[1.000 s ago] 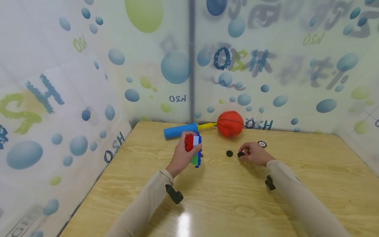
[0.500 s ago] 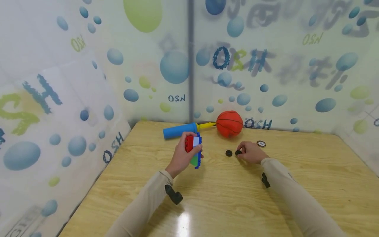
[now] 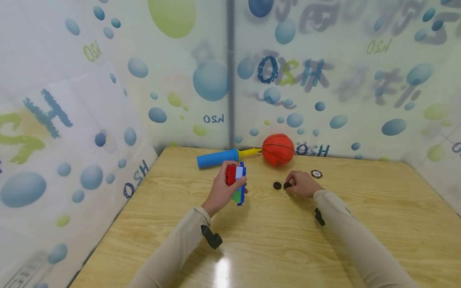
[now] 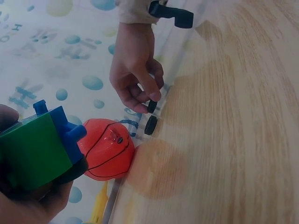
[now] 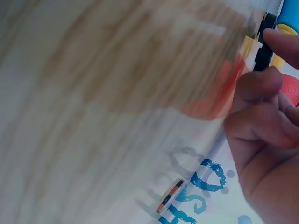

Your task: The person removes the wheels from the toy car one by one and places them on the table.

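Because the blue pump (image 3: 217, 159) lies along the far edge of the wooden table (image 3: 270, 244), left of the frame's middle, I judge it is placed to stay out of the hands' way. Its yellow nozzle (image 3: 249, 152) points right, towards the red ball (image 3: 278, 150) at the back of the table; from my end I cannot tell if they touch. Just below the pump, at the centre of the frame, the left hand (image 3: 221, 189) grips a block toy (image 3: 239, 173), thumb clamped across the near face and fingers bent round behind, apparently clear of the tabletop. Its blue side faces right, and my left wrist feed shows blue pegs (image 4: 74, 133) jutting there; I read the grip on the other faces as leaving them uncovered. A dark curved part (image 4: 77, 170) shows under that side, too hidden for me to name. Right of centre, a loose black disc (image 3: 277, 185) lies on the table, and just beside it the right hand (image 3: 304, 185) pinches a second disc (image 3: 287, 185) between thumb and forefinger, probably since so small a piece suits fingertips. I cannot tell whether it touches the table. Farthest right, a round chip (image 3: 316, 174) lies flat, apart from that hand.
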`<state>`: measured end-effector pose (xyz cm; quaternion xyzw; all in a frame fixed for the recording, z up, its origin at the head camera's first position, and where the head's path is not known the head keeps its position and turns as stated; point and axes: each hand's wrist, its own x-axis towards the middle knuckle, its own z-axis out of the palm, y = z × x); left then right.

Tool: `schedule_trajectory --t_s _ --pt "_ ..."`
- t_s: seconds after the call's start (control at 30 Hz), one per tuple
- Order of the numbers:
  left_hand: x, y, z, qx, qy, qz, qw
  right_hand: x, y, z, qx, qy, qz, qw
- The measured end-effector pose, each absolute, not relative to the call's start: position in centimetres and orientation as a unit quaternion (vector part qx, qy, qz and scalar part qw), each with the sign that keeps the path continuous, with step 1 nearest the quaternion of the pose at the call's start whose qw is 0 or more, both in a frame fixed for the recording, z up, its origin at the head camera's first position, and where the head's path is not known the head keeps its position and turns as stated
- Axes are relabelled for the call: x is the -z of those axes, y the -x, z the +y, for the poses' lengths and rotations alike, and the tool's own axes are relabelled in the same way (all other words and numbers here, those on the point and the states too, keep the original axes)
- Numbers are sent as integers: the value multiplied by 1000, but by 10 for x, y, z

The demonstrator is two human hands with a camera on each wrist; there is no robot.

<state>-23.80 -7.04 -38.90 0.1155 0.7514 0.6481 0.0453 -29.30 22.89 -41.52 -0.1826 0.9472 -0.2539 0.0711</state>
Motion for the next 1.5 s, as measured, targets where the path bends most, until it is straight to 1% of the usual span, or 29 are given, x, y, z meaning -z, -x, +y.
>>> schedule_trajectory --t_s 0.4,0.97,1.13,1.37,1.5 --pt "389 238 -72 -659 -118 742 45 412 297 226 251 180 946 97" --pt "385 236 -72 -649 -119 750 49 418 300 225 271 162 943 108" --pt "385 235 -72 -653 -119 747 49 417 301 230 273 156 942 119" --pt "387 237 -73 -661 -117 740 49 407 293 237 276 156 942 106" --pt "389 238 -73 -666 -120 734 59 400 285 241 272 168 943 95"
